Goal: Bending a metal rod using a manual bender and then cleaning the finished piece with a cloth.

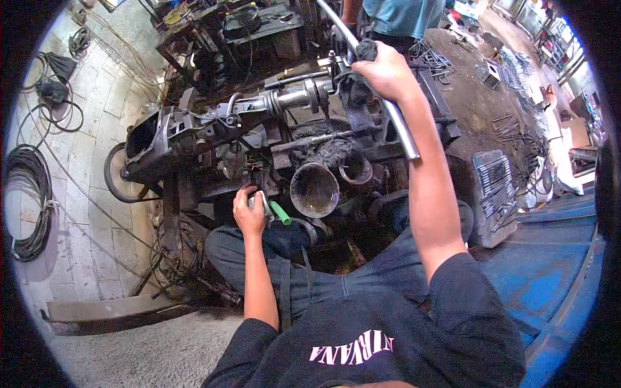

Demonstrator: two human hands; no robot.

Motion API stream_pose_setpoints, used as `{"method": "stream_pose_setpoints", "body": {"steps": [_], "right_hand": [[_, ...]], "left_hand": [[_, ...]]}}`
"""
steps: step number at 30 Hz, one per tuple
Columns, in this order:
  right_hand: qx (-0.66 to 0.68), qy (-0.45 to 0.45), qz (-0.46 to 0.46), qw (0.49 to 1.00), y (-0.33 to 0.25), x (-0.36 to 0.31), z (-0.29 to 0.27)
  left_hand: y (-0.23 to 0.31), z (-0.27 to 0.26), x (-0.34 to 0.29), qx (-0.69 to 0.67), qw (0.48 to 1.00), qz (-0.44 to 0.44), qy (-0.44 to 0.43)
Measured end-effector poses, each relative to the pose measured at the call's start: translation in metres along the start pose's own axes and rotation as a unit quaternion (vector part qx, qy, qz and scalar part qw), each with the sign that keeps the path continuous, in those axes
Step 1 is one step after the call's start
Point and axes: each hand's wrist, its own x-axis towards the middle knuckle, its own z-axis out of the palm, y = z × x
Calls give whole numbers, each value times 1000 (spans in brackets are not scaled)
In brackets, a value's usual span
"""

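Glare whitens the upper right, shadows look grainy, and edges bow.

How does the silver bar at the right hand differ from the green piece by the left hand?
The silver bar is bare, shiny metal; the green piece is bright green. The silver bar is long, the green piece short. The silver bar passes at the right hand; the green piece sits beside the left. Both look straight and slim.

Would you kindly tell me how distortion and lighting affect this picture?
Head view: edges of the blue panel bend toward the black rim; the upper right washes out; the metal rod in the right hand shines; shadow swallows detail beneath the machine.
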Motion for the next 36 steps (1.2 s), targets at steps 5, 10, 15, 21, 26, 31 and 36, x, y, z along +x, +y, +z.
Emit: {"method": "stream_pose_setpoints", "body": {"steps": [5,10,15,21,26,31,36], "right_hand": [[2,2,-3,1000,5,2,1],[22,4,-11,1000,10,7,2],[50,-30,-22,998,10,4,-2],[-2,0,2,1000,3,-1,0],[17,-16,-7,1000,5,-1,1],[21,-30,2,999,7,5,-4],[59,-35,-12,998,13,4,-1]], "left_hand": [[0,0,0,5,1000,3,5],[2,0,1,8,1000,8,9],[3,1,0,10,1000,13,22],[5,-2,0,5,1000,-13,-1],[2,-2,0,4,1000,-3,2],[3,0,0,4,1000,2,2],[1,0,0,0,1000,-5,7]]}}
